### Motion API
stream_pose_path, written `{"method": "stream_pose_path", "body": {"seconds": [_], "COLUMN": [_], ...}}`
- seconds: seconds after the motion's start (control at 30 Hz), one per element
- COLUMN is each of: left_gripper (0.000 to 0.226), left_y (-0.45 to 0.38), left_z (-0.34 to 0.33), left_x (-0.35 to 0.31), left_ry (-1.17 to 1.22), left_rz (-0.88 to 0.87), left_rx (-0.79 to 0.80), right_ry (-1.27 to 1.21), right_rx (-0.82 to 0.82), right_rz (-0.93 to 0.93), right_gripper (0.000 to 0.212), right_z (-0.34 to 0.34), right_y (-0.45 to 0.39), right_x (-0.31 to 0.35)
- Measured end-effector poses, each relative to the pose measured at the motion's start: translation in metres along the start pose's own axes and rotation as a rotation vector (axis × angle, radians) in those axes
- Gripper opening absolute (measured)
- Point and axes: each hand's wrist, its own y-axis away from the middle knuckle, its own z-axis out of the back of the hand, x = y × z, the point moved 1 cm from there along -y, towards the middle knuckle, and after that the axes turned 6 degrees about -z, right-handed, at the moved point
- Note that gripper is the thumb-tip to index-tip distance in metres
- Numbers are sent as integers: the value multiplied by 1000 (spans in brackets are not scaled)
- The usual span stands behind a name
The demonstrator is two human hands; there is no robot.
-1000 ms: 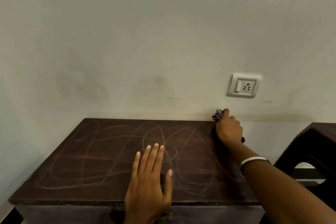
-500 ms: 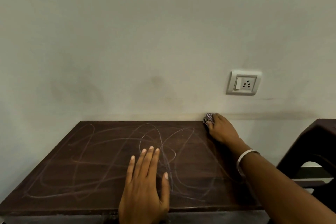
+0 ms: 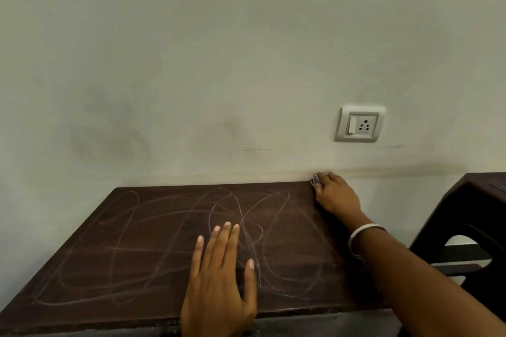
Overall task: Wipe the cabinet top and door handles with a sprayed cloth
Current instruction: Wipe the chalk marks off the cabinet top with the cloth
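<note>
I hold the cloth (image 3: pixel 316 179) bunched under my right hand (image 3: pixel 335 195) at the far right corner of the cabinet top (image 3: pixel 153 243), close against the wall (image 3: pixel 219 63), because dust collects in that corner. The fingers (image 3: pixel 327 176) are curled over the cloth and press it down. My left hand (image 3: pixel 219 282) lies flat near the front edge, fingers straight and grasping nothing, I think to steady me while I reach. Pale scribble marks (image 3: pixel 232 216) cover the top, so most wiping is not yet done. The door handles are not visible.
</note>
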Motion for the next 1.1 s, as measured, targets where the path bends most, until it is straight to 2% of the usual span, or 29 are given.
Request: {"method": "stream_pose_path", "body": {"seconds": [0.2,0.37,0.6,0.73,0.9,1.0,1.1], "left_gripper": [62,63,63,63,69,70,70], "left_y": [2,3,3,3,4,5,5], "left_z": [-2,-1,-3,-4,-4,-2,-3], "left_x": [0,0,2,0,-1,-1,-1], "left_ry": [-17,-24,-8,-16,-19,-10,-12], "left_rz": [-16,-7,-12,-10,26,36,38], "left_rx": [-15,-17,-24,-30,-6,-19,-20], "right_ry": [49,25,9,78,61,25,36], "right_rx": [-35,35,13,-44,11,47,-9], "right_rz": [31,130,-32,-2,81,90,18], "right_gripper": [49,51,52,51,52,53,52], "right_z": [-4,-10,7,2,-7,-3,6], "right_y": [13,25,20,30,50,51,48], "right_x": [19,37,-9,5,32,25,0]}}
